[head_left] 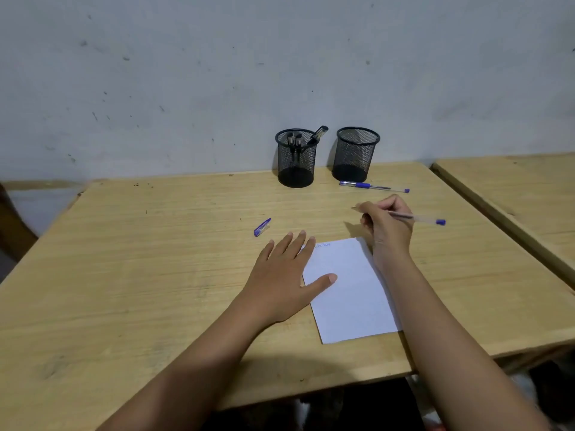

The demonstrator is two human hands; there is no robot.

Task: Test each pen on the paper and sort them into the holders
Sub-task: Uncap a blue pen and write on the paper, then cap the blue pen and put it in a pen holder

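- Gripping an uncapped pen w/ fingers closed round it, the right hand sits just past the paper's far edge; blue end pokes out to its right, tip points left.
- Left hand flat & open, fingers spread, thumb on the paper, pinning its left side to the table.
- Loose blue cap just beyond left fingertips.
- 2nd blue pen lies beyond right hand, near front of right holder.
- Left holder has dark pens in it; right one looks empty.
- Small blue scribble at paper's top edge.
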